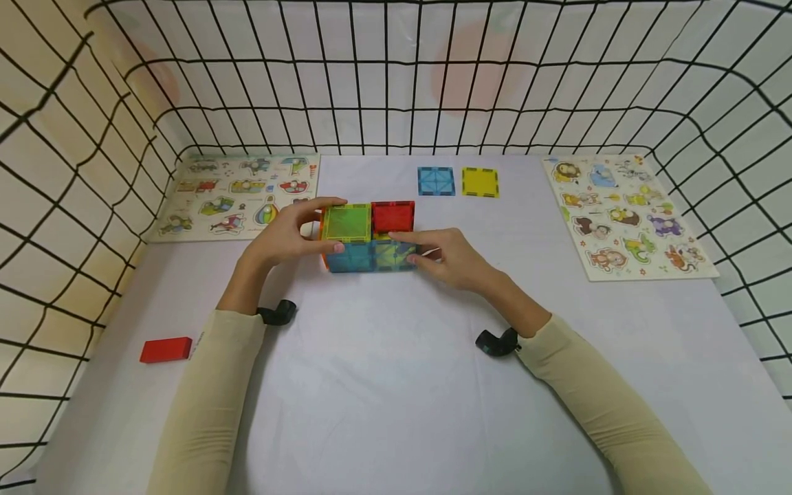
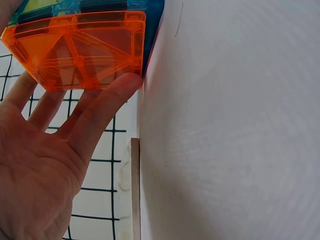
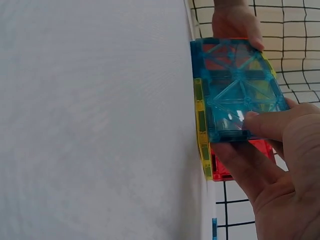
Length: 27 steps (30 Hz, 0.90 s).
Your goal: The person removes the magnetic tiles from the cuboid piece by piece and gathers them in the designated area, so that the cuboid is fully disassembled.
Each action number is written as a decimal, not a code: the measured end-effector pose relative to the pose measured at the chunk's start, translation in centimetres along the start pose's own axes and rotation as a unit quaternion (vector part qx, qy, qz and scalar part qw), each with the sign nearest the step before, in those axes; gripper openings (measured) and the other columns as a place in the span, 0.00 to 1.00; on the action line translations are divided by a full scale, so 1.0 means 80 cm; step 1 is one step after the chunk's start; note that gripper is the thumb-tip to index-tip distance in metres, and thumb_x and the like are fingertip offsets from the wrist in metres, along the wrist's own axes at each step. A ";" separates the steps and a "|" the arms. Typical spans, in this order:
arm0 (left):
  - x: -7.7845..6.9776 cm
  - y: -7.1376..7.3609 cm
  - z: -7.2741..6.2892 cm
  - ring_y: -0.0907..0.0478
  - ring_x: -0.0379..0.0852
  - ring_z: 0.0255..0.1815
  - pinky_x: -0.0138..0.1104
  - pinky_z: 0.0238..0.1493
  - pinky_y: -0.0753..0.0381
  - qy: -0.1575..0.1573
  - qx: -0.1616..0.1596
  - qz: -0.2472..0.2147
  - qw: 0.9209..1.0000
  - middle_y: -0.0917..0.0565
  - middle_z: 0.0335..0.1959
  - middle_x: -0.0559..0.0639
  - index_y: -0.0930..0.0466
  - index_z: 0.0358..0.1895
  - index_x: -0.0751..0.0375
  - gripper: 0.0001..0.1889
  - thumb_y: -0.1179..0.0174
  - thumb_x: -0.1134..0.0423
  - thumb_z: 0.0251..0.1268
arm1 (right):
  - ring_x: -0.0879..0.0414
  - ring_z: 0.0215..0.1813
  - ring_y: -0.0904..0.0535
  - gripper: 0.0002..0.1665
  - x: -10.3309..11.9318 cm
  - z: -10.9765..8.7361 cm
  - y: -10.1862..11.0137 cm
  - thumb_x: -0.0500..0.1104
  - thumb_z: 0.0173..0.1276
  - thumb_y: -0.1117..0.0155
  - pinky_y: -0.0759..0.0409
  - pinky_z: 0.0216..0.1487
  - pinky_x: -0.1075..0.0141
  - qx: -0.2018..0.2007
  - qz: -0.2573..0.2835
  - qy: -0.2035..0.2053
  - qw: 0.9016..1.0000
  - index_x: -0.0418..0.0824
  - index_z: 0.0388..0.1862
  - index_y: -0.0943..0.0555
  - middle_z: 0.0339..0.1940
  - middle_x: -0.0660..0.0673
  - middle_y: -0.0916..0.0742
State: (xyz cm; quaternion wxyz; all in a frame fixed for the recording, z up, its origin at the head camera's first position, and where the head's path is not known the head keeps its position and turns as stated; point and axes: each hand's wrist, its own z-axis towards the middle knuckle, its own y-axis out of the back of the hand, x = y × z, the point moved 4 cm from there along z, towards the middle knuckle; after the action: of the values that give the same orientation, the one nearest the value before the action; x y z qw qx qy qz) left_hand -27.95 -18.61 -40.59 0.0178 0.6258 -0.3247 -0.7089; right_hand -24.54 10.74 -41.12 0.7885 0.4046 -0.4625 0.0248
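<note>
Translucent magnetic tiles form a small box structure [image 1: 348, 223] in the middle of the head view. It has a green tile [image 1: 347, 223] on top at left, a red tile [image 1: 394, 217] at back right and an orange tile [image 2: 85, 55] on its left side. Two blue tiles stand along the front. My left hand [image 1: 278, 237] grips the left end, thumb at the front edge and fingers reaching behind. With thumb in front and fingers behind, my right hand [image 1: 458, 258] pinches the right-hand blue tile [image 3: 232, 120]; a yellow tile [image 3: 202, 125] shows along the base.
Behind the structure lie a loose blue tile [image 1: 436, 181] and a yellow tile [image 1: 480, 182]. Picture puzzle boards lie at the left [image 1: 232, 199] and right [image 1: 631, 220]. A red block [image 1: 166, 350] is beside my left sleeve. Black wire mesh [image 1: 386, 82] borders the white-covered surface.
</note>
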 end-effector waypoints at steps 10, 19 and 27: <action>0.000 -0.001 0.003 0.32 0.58 0.72 0.58 0.65 0.23 -0.005 0.004 -0.007 1.000 0.27 0.73 0.43 0.25 0.71 0.40 0.38 0.22 0.56 0.54 | 0.50 0.53 0.11 0.28 -0.006 -0.002 0.008 0.37 0.74 0.35 0.12 0.49 0.62 -0.034 0.013 -0.029 0.999 0.49 0.71 0.21 0.69 0.44 0.17; 0.001 -0.001 0.000 0.32 0.59 0.73 0.59 0.66 0.23 0.000 0.002 -0.006 1.000 0.28 0.74 0.42 0.25 0.71 0.40 0.38 0.21 0.55 0.54 | 0.48 0.50 0.10 0.28 -0.012 -0.005 0.028 0.39 0.75 0.35 0.11 0.43 0.65 -0.062 0.025 -0.049 0.997 0.53 0.72 0.23 0.69 0.45 0.17; 0.000 0.000 -0.001 0.31 0.59 0.71 0.57 0.64 0.22 0.000 0.002 -0.014 1.000 0.27 0.73 0.42 0.25 0.71 0.40 0.38 0.21 0.56 0.54 | 0.49 0.48 0.14 0.26 -0.017 -0.007 0.040 0.38 0.74 0.34 0.10 0.39 0.62 -0.079 0.057 -0.064 0.993 0.51 0.69 0.25 0.64 0.46 0.18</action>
State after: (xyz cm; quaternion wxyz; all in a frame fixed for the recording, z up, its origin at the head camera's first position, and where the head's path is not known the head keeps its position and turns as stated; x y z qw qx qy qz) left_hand -27.84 -18.63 -40.62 0.0065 0.6307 -0.3169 -0.7083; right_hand -26.21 13.69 -40.31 0.7841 0.3148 -0.5348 0.0067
